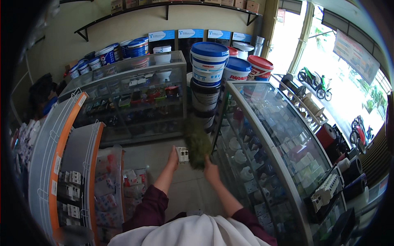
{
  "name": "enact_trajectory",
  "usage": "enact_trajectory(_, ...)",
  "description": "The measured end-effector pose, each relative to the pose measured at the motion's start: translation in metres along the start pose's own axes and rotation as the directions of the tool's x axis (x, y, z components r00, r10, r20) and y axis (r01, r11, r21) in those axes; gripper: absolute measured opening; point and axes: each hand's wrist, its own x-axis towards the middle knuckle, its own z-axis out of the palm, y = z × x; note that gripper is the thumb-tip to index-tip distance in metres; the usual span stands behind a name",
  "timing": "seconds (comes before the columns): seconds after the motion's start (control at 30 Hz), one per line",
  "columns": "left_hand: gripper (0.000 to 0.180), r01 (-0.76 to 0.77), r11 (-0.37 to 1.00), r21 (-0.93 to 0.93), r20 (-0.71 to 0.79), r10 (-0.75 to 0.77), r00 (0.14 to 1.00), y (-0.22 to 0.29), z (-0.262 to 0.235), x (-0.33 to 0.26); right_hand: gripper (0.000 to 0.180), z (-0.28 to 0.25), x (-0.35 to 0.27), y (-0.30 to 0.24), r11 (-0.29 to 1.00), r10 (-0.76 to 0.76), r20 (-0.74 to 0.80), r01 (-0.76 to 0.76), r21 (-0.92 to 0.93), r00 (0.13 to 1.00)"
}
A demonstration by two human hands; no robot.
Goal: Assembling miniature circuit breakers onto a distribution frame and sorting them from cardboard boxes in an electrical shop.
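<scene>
Both my arms, in dark maroon sleeves, reach forward over the tiled floor. Between the fingers of my left hand (173,160) is a small white circuit breaker (183,154) with dark switches, held upright. My right hand (211,171) is closed on the lower end of a dark green, bushy duster (198,141), whose handle is mostly hidden by my fingers. Motion blurs the duster, which points up and away from me. Its fluffy side is close to the breaker's right; I cannot tell whether they touch.
To the right runs a glass display case (269,141) with a row of breakers (326,192) on top. Another glass case (182,82) stands ahead, beside stacked paint buckets (208,63). At left, an orange-edged rack (95,164) holds more breakers (74,192).
</scene>
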Motion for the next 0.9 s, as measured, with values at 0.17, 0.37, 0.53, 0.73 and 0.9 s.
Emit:
enact_trajectory(0.17, 0.059, 0.108, 0.983, 0.149, -0.082, -0.096, 0.992, 0.007, -0.016, 0.013, 0.054, -0.012, -0.018, 0.016, 0.949, -0.191, -0.175, 0.227, 0.217, 0.966)
enact_trajectory(0.37, 0.063, -0.117, 0.831, 0.544, 0.004, 0.137, 0.991, -0.005, 0.026, 0.007, 0.048, -0.01, -0.007, 0.028, 0.999, 0.033, 0.051, -0.031, -0.035, 0.998)
enact_trajectory(0.53, 0.065, -0.084, 0.713, 0.697, -0.009, 0.126, 0.992, -0.013, 0.011, 0.015, 0.047, -0.026, -0.043, -0.005, 0.998, -0.056, -0.101, 0.058, 0.017, 0.993)
enact_trajectory(0.73, 0.064, 0.049, 0.877, 0.478, 0.12, -0.121, 0.985, -0.029, 0.042, 0.02, 0.049, -0.026, -0.024, 0.032, 0.983, 0.181, -0.012, -0.181, 0.013, 0.983)
enact_trajectory(0.9, 0.065, 0.017, 0.936, 0.353, 0.229, -0.104, 0.968, -0.019, 0.037, 0.008, 0.049, -0.042, -0.044, 0.004, 0.997, 0.054, 0.07, -0.05, -0.056, 0.996)
